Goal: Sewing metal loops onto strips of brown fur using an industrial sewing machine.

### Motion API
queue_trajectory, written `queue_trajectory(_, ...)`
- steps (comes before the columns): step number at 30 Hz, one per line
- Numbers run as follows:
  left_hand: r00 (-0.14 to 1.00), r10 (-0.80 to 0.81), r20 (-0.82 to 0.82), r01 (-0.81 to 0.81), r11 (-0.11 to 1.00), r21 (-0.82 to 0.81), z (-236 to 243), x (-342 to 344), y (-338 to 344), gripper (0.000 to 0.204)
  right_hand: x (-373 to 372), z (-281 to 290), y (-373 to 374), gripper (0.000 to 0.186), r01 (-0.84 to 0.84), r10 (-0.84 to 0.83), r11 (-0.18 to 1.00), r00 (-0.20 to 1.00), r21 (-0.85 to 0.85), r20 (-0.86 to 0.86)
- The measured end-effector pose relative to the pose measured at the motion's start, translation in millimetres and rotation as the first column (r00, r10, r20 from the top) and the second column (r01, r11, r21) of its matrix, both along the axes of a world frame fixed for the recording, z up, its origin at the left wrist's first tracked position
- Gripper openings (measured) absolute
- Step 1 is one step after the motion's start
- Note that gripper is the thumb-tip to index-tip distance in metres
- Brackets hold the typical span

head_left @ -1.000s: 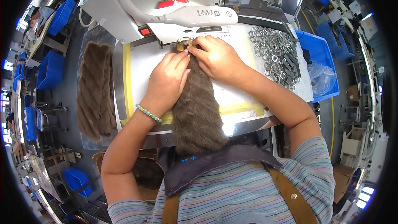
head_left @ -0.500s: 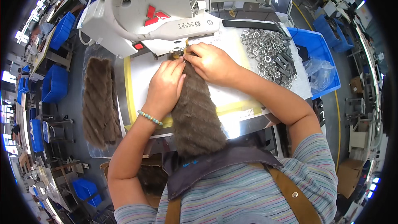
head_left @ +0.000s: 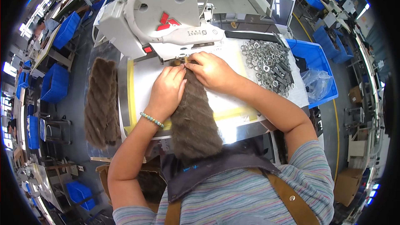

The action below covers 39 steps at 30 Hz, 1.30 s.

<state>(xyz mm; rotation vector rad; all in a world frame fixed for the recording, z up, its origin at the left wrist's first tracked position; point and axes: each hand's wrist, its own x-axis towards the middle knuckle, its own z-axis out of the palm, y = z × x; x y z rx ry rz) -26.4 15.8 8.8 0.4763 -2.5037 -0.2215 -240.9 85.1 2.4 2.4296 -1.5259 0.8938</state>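
A long brown fur strip (head_left: 193, 127) runs from under the head of a white industrial sewing machine (head_left: 162, 0) toward my body, its near end hanging over the table's edge by my apron. Both hands are at its narrow far end, beside the machine's needle area. My left hand (head_left: 167, 88) lies along the strip's left side with thumb and fingertips closed on its tip. From the right, my right hand (head_left: 214, 71) pinches the same tip. Fingertips hide the exact spot they grip, and any small part there cannot be made out.
More brown fur strips (head_left: 101, 104) lie to the left. On the right, metal rings and dark clips (head_left: 268, 66) are heaped on white cloth, near a blue bin (head_left: 336, 92) with a clear plastic bag (head_left: 316, 84). A small screen (head_left: 282, 7) stands behind; a cardboard box (head_left: 103, 179) sits below.
The view has shifted a little, so the machine sits slightly lower and farther right. Both hands keep their hold on the fur strip's tip; my right fingers are slightly more bent down.
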Motion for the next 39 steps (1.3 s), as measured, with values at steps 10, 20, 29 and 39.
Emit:
queue_trajectory(10, 0.998, 0.007, -0.063, -0.006, 1.0, 0.003, 9, 10, 1, 0.018, -1, 9, 4, 0.02, 0.025, -0.026, 0.995, 1.0, -0.101, -0.006)
queue_trajectory(20, 0.975, 0.169, -0.143, -0.127, 0.956, 0.265, 7, 15, -8, 0.014, 5, 5, -19, 0.008, -0.079, -0.005, 0.959, 0.957, -0.274, -0.292)
queue_trajectory(29, 0.973, 0.214, -0.085, -0.093, 0.702, 0.706, 10, 15, -5, 0.037, 14, 35, 19, 0.011, -0.19, 0.06, 0.921, 0.931, -0.34, -0.359)
queue_trajectory(39, 0.872, 0.048, -0.488, 0.442, 0.352, 0.825, 9, 11, 7, 0.025, 18, 52, 58, 0.027, 0.115, -0.172, 0.982, 0.866, 0.149, 0.47)
